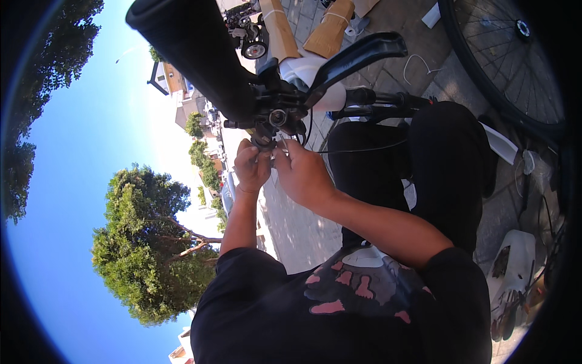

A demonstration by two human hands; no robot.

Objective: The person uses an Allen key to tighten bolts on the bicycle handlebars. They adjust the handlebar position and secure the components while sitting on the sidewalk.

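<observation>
A bicycle handlebar with a black grip (194,57) slants in from the top. A black brake lever (357,64) reaches out to its right, and a cluster of clamps (276,112) sits at the grip's inner end. Just below that cluster, my left hand (251,167) pinches a small dark fitting (264,143). Close beside it is my right hand (303,173), its thumb and fingers pressed together at the same spot. What the right fingers hold is hidden; a thin light piece shows at their tips. A black cable (364,150) runs rightward from near the right hand.
My bent knees (445,158) are on the right, next to the bicycle fork (388,103). A loose wheel (479,73) lies at the upper right. Cardboard-wrapped parts (330,27) and a white plastic piece (515,261) with tools beside it rest on the paving.
</observation>
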